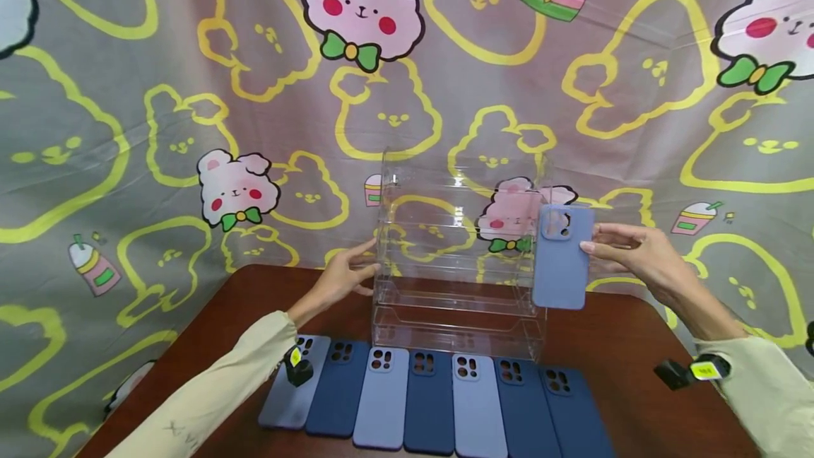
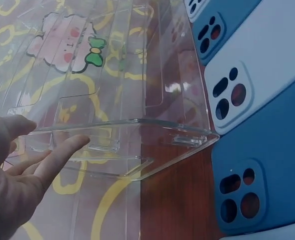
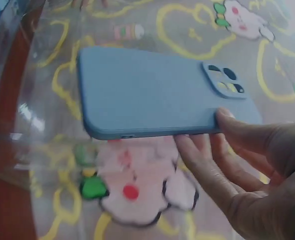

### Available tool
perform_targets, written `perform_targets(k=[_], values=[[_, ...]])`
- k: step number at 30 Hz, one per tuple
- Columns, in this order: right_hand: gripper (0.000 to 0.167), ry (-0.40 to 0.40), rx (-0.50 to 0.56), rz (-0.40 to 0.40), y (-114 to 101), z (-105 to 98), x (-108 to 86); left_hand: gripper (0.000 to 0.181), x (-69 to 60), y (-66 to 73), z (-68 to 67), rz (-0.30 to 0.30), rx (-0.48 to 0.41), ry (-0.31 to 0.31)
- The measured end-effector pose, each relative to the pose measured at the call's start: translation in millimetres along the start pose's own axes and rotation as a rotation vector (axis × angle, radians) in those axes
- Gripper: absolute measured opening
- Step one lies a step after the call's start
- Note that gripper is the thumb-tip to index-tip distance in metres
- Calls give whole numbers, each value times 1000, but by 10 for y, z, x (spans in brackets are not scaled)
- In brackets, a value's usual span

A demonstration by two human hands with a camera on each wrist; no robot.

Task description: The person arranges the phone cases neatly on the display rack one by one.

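My right hand (image 1: 645,256) pinches a light blue phone case (image 1: 562,267) by its side edge, thumb on the back face and fingers behind. The case is upright, camera cutout at the top, in front of the right end of a clear tiered display rack (image 1: 458,336). In the right wrist view the phone case (image 3: 142,95) spans the middle, its lower edge at the fingers. My left hand (image 1: 343,278) touches the rack's left side with fingers extended. The left wrist view shows these fingers (image 2: 62,155) against the clear side panel (image 2: 172,150).
A row of several phone cases (image 1: 429,401), light and dark blue, lies on the brown table (image 1: 649,373) before the rack. A curtain (image 1: 407,112) printed with cartoon figures hangs behind and shows through the rack's clear tiers.
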State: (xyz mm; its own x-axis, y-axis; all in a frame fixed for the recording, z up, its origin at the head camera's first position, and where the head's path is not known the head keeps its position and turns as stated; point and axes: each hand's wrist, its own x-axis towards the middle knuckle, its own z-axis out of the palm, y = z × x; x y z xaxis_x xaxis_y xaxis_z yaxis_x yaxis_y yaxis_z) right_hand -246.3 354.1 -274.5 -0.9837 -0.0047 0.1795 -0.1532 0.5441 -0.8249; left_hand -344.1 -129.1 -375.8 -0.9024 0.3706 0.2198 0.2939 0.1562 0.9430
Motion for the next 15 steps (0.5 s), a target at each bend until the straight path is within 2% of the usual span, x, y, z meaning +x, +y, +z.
perform_targets(k=[4,8,15], values=[[66,59,79,-105,-262,191,279,68,-5,8,-36,-7,-8,-1],[55,77,136,-194,-444,382,534,68,7,3,-30,8,-8,3],[44,51,295,-218,-638,636,875,66,2,-10,10,-1,-33,-3]])
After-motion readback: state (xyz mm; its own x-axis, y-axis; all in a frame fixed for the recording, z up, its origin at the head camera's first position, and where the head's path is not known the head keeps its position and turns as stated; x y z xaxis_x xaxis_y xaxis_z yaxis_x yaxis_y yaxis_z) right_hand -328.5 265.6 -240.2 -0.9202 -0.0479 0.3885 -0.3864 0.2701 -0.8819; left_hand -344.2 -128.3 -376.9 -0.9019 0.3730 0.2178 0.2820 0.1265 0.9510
